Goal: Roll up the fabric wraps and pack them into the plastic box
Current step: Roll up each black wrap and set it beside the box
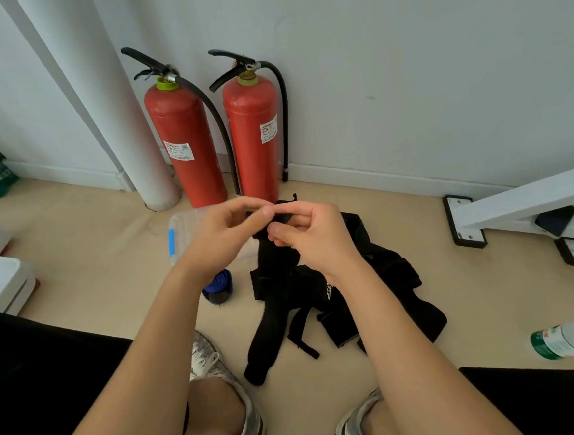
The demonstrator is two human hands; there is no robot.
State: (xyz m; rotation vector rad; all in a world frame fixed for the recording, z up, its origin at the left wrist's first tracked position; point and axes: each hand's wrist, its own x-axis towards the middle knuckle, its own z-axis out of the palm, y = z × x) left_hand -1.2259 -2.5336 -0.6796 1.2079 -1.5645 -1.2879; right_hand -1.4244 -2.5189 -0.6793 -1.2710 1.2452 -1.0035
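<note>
Forearms rise from six o'clock; left hand and right hand both pinch the top of a limp black wrap, its tail trailing toward six; plastic box sits at their nine o'clock.

Soft, even light fills the room, bright but flat; I cannot tell where it comes from. The white wall shows no glare, and shadows on the floor are faint and blurred at the rim. The black wrap sinks into near-solid black, its folds barely readable. The two red extinguishers carry only dull, broad highlights. The wide lens bends the white pipe and stretches things at the edges. The left hand and right hand look slightly soft, and the bottle at the right edge is smeared.
</note>
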